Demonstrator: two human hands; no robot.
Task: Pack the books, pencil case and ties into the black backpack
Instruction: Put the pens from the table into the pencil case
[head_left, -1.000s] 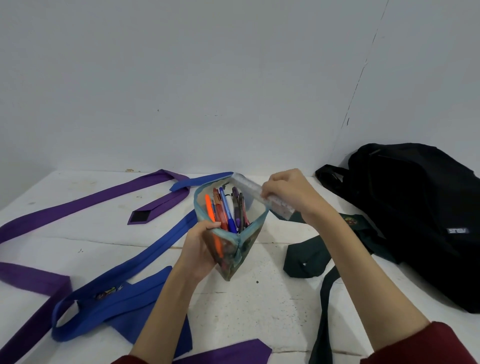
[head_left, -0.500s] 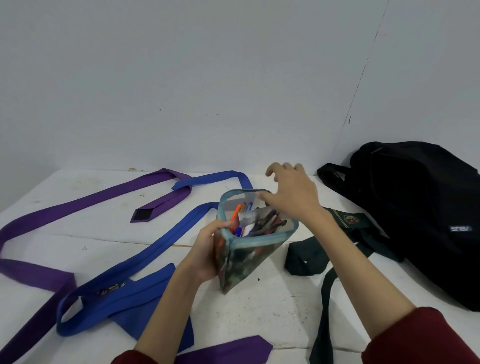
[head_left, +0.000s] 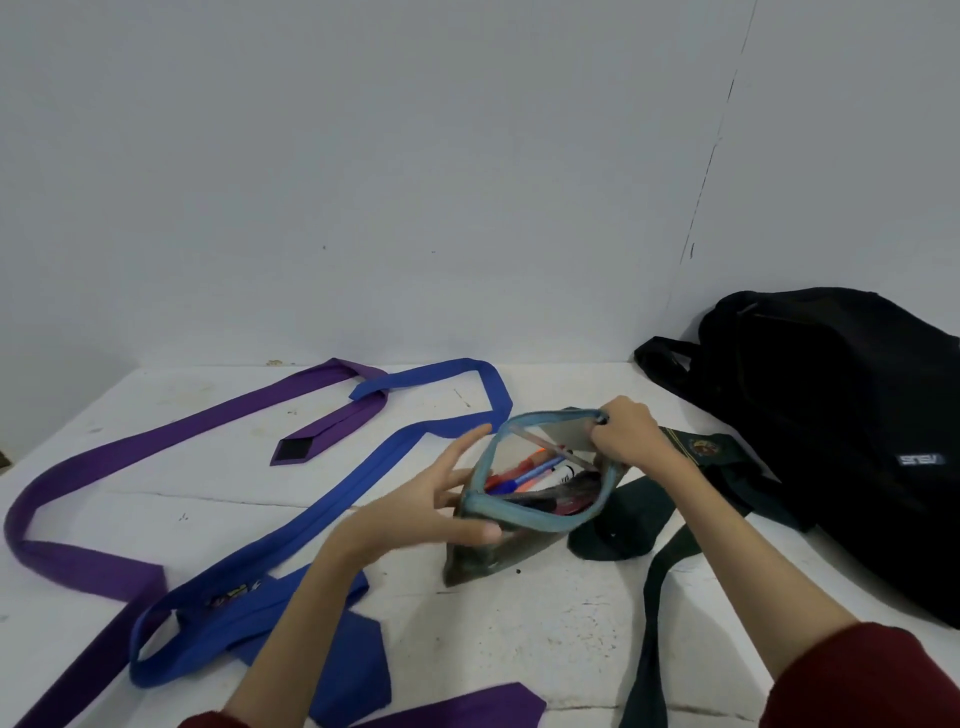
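The pencil case (head_left: 498, 551), clear with a pale blue zip rim, stands open on the white table (head_left: 208, 499), with pens and a ruler inside. My right hand (head_left: 626, 436) pinches the far right end of its rim. My left hand (head_left: 441, 512) holds the near left side, fingers spread and mostly straight, thumb under the rim. A purple tie (head_left: 156, 447) and a blue tie (head_left: 332, 514) lie to the left. A dark green tie (head_left: 654, 566) lies to the right. The black backpack (head_left: 841, 426) sits at the right against the wall. No books are in view.
Grey walls close off the back and right of the table. A second purple tie end (head_left: 467, 706) lies at the near edge. The backpack's strap (head_left: 665, 358) loops out toward the corner.
The ruler went from my right hand into the case. My right hand shifted to the rim's far end. My left hand loosened its grip, and the case tipped toward the right.
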